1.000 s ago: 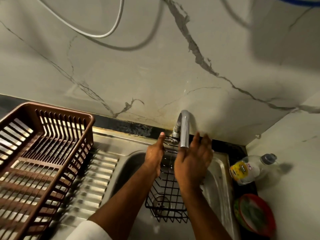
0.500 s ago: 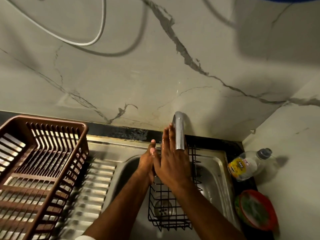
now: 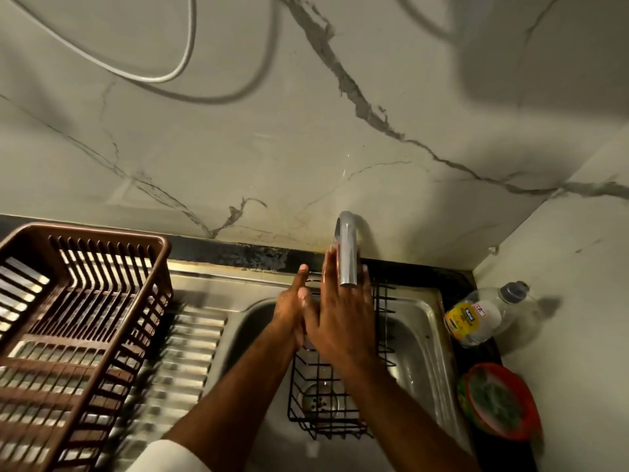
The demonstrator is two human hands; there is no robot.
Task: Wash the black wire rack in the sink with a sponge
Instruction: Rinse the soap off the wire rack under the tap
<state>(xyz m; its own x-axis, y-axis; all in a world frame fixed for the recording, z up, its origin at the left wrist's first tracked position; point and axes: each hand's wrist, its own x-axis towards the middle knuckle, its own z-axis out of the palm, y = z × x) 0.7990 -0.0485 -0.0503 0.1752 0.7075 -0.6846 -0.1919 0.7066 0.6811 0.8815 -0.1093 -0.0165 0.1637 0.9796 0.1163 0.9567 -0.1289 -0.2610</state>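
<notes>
Marble-patterned wall panels (image 3: 306,158) with dark veins back a steel sink (image 3: 422,335), which is set into a dark surface (image 3: 483,356). A white cable (image 3: 163,76) loops across the wall, top left. A grey tap spout (image 3: 348,253) curves out from the wall over the basin.

The black wire rack (image 3: 326,407) stands inside the basin, directly below the spout, its near end over the drain strainer (image 3: 318,398). Its far end is partly hidden behind the hands.

Both hands are raised under the spout, above the rack. The left hand (image 3: 292,311) and the right hand (image 3: 343,321) are flat and extended, fingers straight, pressed palm against palm; neither grips anything. Right fingertips lie beside the spout outlet. Whether water is running cannot be told. A white sleeve (image 3: 170,454) shows on the left arm.

A brown plastic dish basket (image 3: 68,335) sits on the ribbed drainboard (image 3: 183,356), left of the basin. Right of the sink, a clear bottle with yellow label (image 3: 476,318) lies on its side; near it sits a red-rimmed bowl (image 3: 500,403) with greenish contents, too blurred to identify.
</notes>
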